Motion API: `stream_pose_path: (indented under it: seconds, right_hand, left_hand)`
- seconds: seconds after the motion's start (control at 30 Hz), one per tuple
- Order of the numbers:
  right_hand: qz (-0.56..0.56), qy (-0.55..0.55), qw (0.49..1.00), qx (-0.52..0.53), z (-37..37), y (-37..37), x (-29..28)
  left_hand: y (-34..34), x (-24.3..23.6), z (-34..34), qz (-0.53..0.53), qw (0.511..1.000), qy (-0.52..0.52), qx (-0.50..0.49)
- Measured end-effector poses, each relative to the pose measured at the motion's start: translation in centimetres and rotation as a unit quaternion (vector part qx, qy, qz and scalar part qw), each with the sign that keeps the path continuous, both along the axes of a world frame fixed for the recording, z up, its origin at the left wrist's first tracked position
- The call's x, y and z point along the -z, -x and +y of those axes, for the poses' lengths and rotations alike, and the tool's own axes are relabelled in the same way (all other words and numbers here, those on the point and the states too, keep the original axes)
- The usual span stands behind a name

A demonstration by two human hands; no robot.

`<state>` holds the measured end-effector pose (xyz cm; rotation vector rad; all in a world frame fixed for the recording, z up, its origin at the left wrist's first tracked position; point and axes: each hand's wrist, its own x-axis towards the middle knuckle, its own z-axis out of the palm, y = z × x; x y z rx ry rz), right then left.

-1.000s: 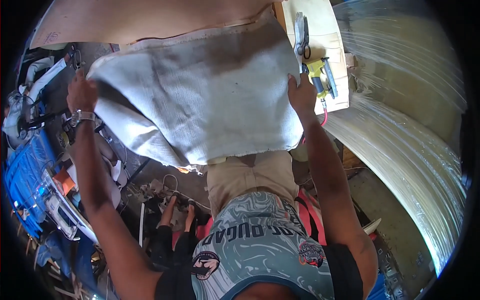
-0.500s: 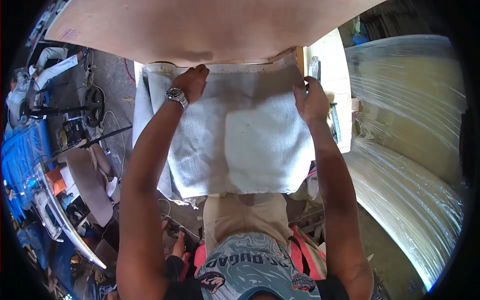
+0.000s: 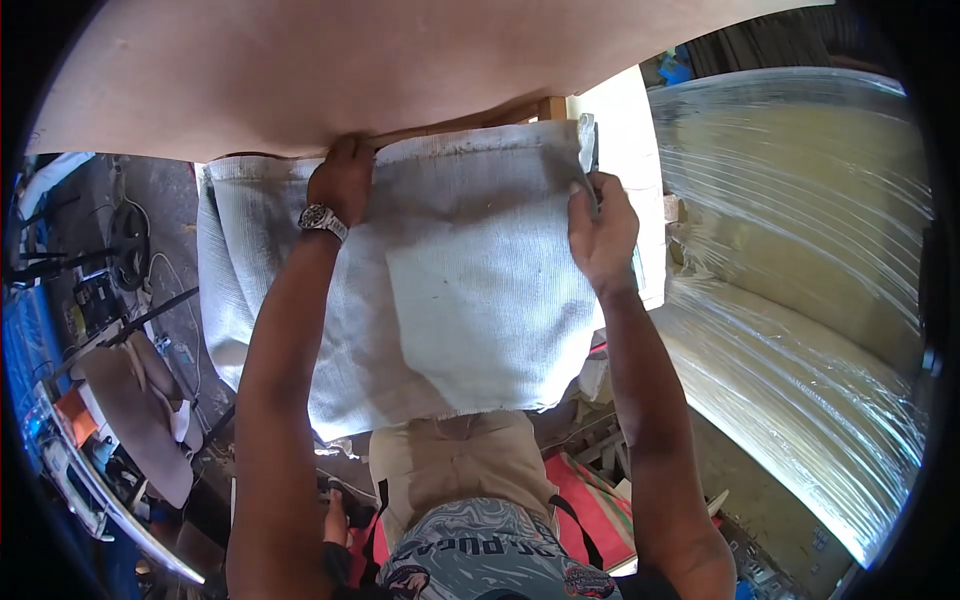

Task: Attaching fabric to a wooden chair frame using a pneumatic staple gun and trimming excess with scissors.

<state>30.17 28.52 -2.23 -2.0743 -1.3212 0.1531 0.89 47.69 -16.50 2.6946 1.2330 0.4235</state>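
Observation:
A light grey woven fabric sheet (image 3: 480, 300) hangs before me, its lower edge just above my lap. My left hand (image 3: 342, 182), a steel watch on its wrist, is closed over the fabric's upper edge, left of the middle. Its fingertips are partly hidden at the edge of the brown board (image 3: 300, 70) above. Near the fabric's upper right corner, my right hand (image 3: 606, 228) pinches the side edge between thumb and fingers. Behind the top edge shows a wooden frame piece (image 3: 552, 108).
Plastic-wrapped curved panels (image 3: 800, 190) stand on the right. A pale board (image 3: 630, 130) lies behind my right hand. At the left are a grey padded seat piece (image 3: 135, 420), a dark wheel (image 3: 128, 245) and cables on the floor. Red striped cloth (image 3: 595, 505) lies below right.
The fabric has shifted left in view, and its upper right corner now covers more of the wooden frame. My left hand moved left along the edge; my right hand now pinches the side edge.

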Motion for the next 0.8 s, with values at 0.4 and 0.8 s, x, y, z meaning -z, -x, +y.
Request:
stream_pose_path:
  seconds: [0.4,0.8]
  right_hand:
    - [-0.021,0.110,0.993,0.040,3.5,-1.1,1.3]
    - [0.002,0.060,0.994,0.088,3.6,-1.2,0.6]
  left_hand:
    - [-0.8,2.6,0.1,-0.059,0.992,-0.021,-0.109]
    - [-4.3,1.0,-1.8,-0.105,0.977,0.096,-0.159]
